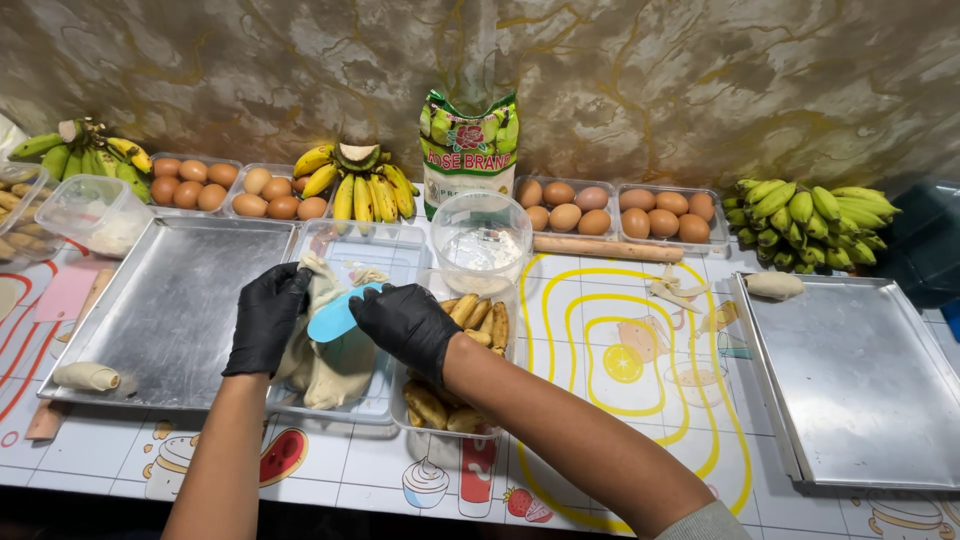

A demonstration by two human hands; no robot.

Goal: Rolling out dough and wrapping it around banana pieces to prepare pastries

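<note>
A marbled wall backs a patterned tabletop [600,400] crowded with bananas and cartons of brown eggs. At far left a rolled dough piece [86,376] lies on a steel tray [180,290]. The left hand [264,318], black-gloved, is closed on a slab of pale dough [325,365] standing in a clear container [372,252]. Just right of it, touching the dough's top, the right hand [408,325] pinches a light-blue scraper [338,315], its long axis slanting up-right. Beside that, a clear tub [502,290] holds peeled banana pieces [480,316]; a second steel tray [860,380] sits far right.

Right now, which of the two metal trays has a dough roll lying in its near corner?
The left metal tray, beside the gloved left hand; its dough roll lies near, the right tray's at the far corner.
</note>
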